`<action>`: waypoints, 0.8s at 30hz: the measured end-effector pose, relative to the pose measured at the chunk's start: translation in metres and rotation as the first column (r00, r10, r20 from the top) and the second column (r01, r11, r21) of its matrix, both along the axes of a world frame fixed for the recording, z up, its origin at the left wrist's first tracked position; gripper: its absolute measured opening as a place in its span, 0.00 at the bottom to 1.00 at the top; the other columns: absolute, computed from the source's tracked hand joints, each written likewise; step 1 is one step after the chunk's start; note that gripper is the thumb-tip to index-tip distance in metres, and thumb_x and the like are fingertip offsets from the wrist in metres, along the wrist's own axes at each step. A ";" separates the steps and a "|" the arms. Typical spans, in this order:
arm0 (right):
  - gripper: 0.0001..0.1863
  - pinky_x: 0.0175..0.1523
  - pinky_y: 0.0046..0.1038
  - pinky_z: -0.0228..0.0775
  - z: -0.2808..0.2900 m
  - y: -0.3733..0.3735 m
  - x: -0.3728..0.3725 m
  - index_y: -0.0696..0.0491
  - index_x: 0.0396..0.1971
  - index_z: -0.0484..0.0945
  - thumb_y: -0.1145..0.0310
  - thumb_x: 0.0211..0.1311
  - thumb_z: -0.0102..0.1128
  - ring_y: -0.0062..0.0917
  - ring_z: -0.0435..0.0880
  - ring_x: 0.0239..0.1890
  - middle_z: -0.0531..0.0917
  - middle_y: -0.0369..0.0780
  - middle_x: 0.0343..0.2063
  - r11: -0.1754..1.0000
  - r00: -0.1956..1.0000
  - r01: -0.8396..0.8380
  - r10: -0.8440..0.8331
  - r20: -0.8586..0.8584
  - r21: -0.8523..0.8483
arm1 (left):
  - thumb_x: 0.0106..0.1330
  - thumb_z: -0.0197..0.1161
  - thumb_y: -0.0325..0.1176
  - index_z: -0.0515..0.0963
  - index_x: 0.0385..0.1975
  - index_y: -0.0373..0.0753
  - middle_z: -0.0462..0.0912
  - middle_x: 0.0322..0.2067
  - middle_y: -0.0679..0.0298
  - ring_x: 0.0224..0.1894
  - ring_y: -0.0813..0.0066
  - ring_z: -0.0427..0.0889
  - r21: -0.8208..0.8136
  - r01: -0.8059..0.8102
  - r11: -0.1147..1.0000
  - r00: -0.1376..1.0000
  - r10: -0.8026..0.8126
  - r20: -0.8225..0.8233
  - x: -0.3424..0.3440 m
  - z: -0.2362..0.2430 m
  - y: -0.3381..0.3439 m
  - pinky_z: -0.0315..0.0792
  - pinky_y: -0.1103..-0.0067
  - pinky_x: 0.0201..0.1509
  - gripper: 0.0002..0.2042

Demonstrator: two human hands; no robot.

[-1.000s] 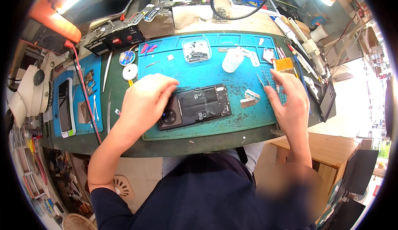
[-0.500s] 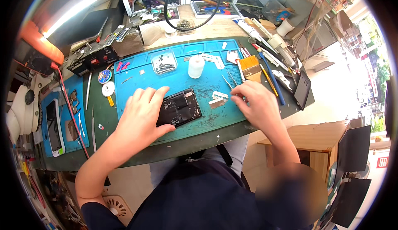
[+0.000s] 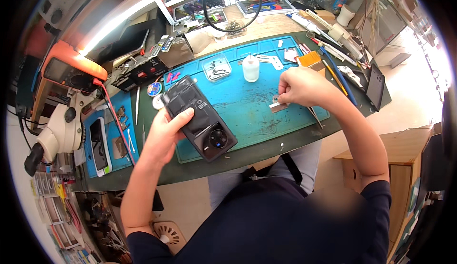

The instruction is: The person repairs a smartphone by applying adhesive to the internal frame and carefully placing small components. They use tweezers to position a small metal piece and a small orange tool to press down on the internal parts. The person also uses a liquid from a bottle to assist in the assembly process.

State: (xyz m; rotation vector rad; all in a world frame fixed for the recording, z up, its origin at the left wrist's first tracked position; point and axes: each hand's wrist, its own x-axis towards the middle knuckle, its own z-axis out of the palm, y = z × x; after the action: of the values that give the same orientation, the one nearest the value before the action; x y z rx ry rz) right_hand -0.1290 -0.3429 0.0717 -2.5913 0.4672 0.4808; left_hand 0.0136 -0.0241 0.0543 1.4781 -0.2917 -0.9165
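Observation:
My left hand (image 3: pixel 164 133) grips a black smartphone (image 3: pixel 193 104) by its edge, thumb across its dark back. The phone is tilted above the mat, its round camera module (image 3: pixel 218 139) at the lower right corner. My right hand (image 3: pixel 301 89) pinches a thin metal razor blade (image 3: pixel 274 100) just over the blue mat. Another flat metallic piece (image 3: pixel 281 108) lies right below those fingertips. Tweezers (image 3: pixel 315 117) show under the right wrist, toward the mat's near edge; whether the hand touches them I cannot tell. A white bottle (image 3: pixel 251 69) stands beyond both hands.
The blue work mat (image 3: pixel 238 116) covers the bench's middle. A clear box of small parts (image 3: pixel 217 69) sits behind the phone. Pens and brushes lie at the right, near a black panel (image 3: pixel 375 88). An orange multimeter (image 3: pixel 71 71), a microscope arm (image 3: pixel 62 126) and another phone (image 3: pixel 99 145) stand left.
The phone has been lifted off the mat by my left hand and turned so its camera module shows. My right hand has moved onto the razor blade. The whole view has shifted.

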 end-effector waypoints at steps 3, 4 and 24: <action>0.10 0.41 0.32 0.77 -0.005 -0.009 -0.005 0.55 0.31 0.85 0.64 0.57 0.75 0.30 0.86 0.32 0.87 0.40 0.27 0.988 0.972 0.075 -0.102 0.211 0.132 | 0.77 0.63 0.37 0.73 0.60 0.35 0.84 0.54 0.57 0.54 0.66 0.87 -0.094 -0.088 0.992 0.981 0.070 -0.180 -0.009 -0.007 0.005 0.85 0.66 0.55 0.18; 0.09 0.41 0.32 0.77 -0.005 -0.010 -0.009 0.55 0.32 0.84 0.65 0.59 0.74 0.28 0.86 0.32 0.86 0.38 0.27 0.994 0.932 0.097 -0.111 0.344 0.059 | 0.77 0.63 0.37 0.73 0.61 0.35 0.84 0.54 0.56 0.54 0.65 0.87 -0.119 -0.108 0.987 0.972 0.079 -0.223 -0.011 -0.010 0.006 0.85 0.65 0.55 0.18; 0.04 0.41 0.32 0.79 -0.011 0.053 -0.023 0.54 0.40 0.85 0.73 0.68 0.67 0.36 0.87 0.36 0.87 0.42 0.35 0.940 0.574 0.083 -0.316 0.756 0.330 | 0.74 0.63 0.25 0.70 0.67 0.34 0.80 0.62 0.50 0.64 0.50 0.81 -0.450 -0.072 0.890 0.945 -0.084 -0.316 -0.006 -0.050 0.034 0.79 0.49 0.65 0.22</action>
State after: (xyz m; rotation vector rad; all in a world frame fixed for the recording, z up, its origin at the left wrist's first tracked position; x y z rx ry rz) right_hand -0.1519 -0.2904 0.0609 -2.1440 0.3260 -0.6821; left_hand 0.0079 0.0100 0.0040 0.8724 -0.2444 -1.0012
